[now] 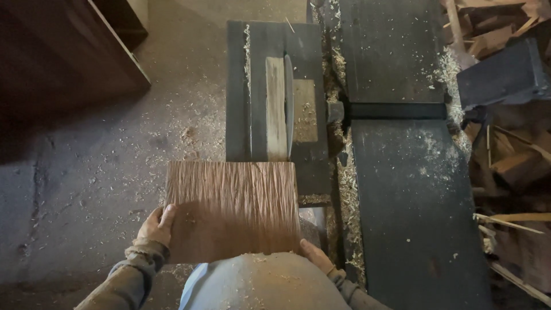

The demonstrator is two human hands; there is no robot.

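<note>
The concrete floor [86,172] took up most of the left side, dusty and sprinkled with sawdust. To the right sat the long dark machine bed [413,201], two flat metal tables end to end with shavings scattered over them. Just left of that was the smaller saw table [238,92], with the saw blade [288,103] standing up out of its slot and a pale wood strip [275,109] lying right alongside it. A pile of offcuts [511,161] was heaped along the far right edge.

The wood panel [232,209], reddish brown with a wavy grain, lay flat at the near edge of the saw table, its far edge just short of the blade. The left hand [156,225] was clamped on the panel's left edge, thumb on top. The right hand [314,256] pressed against the near right corner; couldn't really tell how the fingers wrapped it. Hands were well apart, one per side.
</note>
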